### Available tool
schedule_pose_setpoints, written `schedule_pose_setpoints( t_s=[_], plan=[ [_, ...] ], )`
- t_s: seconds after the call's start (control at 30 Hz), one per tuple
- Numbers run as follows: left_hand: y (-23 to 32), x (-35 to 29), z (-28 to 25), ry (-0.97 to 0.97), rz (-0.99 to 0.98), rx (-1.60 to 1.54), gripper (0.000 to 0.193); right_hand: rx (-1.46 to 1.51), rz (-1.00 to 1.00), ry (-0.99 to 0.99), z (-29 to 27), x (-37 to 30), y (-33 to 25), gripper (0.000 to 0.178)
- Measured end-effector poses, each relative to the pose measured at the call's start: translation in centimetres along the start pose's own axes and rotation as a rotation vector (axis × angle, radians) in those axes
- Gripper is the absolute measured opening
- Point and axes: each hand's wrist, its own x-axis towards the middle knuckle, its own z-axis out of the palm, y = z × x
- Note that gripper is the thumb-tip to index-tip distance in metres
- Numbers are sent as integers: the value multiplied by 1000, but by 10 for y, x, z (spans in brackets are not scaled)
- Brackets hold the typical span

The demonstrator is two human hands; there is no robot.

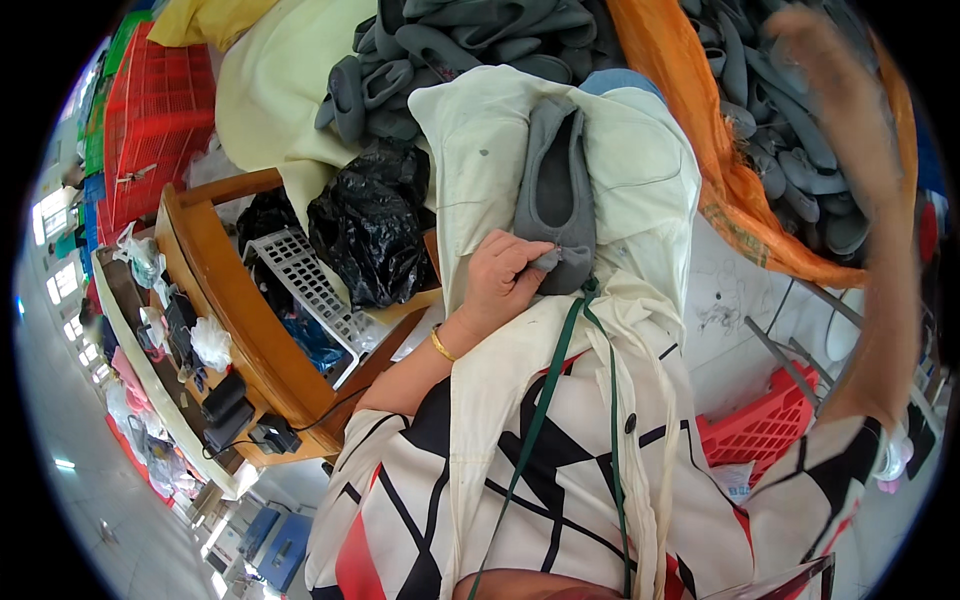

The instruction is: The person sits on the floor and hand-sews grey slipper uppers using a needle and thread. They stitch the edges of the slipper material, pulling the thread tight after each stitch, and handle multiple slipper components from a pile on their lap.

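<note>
Closest of all is the person's own top (pixel 560 500), white with black lines and red patches, and a green cord (pixel 545 400) runs up it. A cream apron (pixel 640 190) lies over the lap past that.

On the apron lies a grey slipper (pixel 555 190). Its long way runs straight up and away from the person, heel end near, toe end far. The left hand (pixel 505 275) has a gold bangle on the wrist. It sits just left of the slipper's near end, and its fingers (pixel 530 255) are pinched tight on the heel edge. So the left hand is much the nearer one.

The right hand (pixel 825 90) is lifted high on the far right. It is blurry, so I cannot tell if its fingers are wide or closed. It hangs over an orange sack (pixel 735 190) that is full of grey slippers.

Left of the apron is a shiny black bag (pixel 370 225), and beside it a white tray with holes (pixel 310 285). Both sit by a wooden counter (pixel 240 310). A red basket (pixel 765 425) is low on the right, and I cannot see what is in it.

Farther back more grey slippers (pixel 450 50) are heaped on pale yellow cloth (pixel 270 90), and red crates (pixel 155 120) stand stacked at the far left.
</note>
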Motion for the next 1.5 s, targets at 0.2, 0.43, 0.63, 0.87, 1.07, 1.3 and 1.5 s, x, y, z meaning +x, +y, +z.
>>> schedule_pose_setpoints(
  t_s=[0.2,0.43,0.63,0.87,1.07,1.3,1.5],
  plan=[
    [-7,7,-2,-52,39,-33,38,227,-377,-453,129,-77,-111,15],
    [-8,4,3,-11,-31,-31,43,190,-570,-302,161,-86,-112,10],
    [-9,5,4,-11,-44,9,41,117,-516,-177,171,-87,-115,10],
    [-18,5,3,-41,49,2,37,156,-335,24,196,-76,-124,14],
    [-15,8,-2,-87,-5,34,26,254,-254,68,212,-70,-122,19],
    [20,-1,-19,-134,-657,5,48,262,-266,107,192,-73,-120,20],
    [3,-10,-12,-235,-759,-35,49,227,-315,161,171,-71,-139,18]
  ],
)
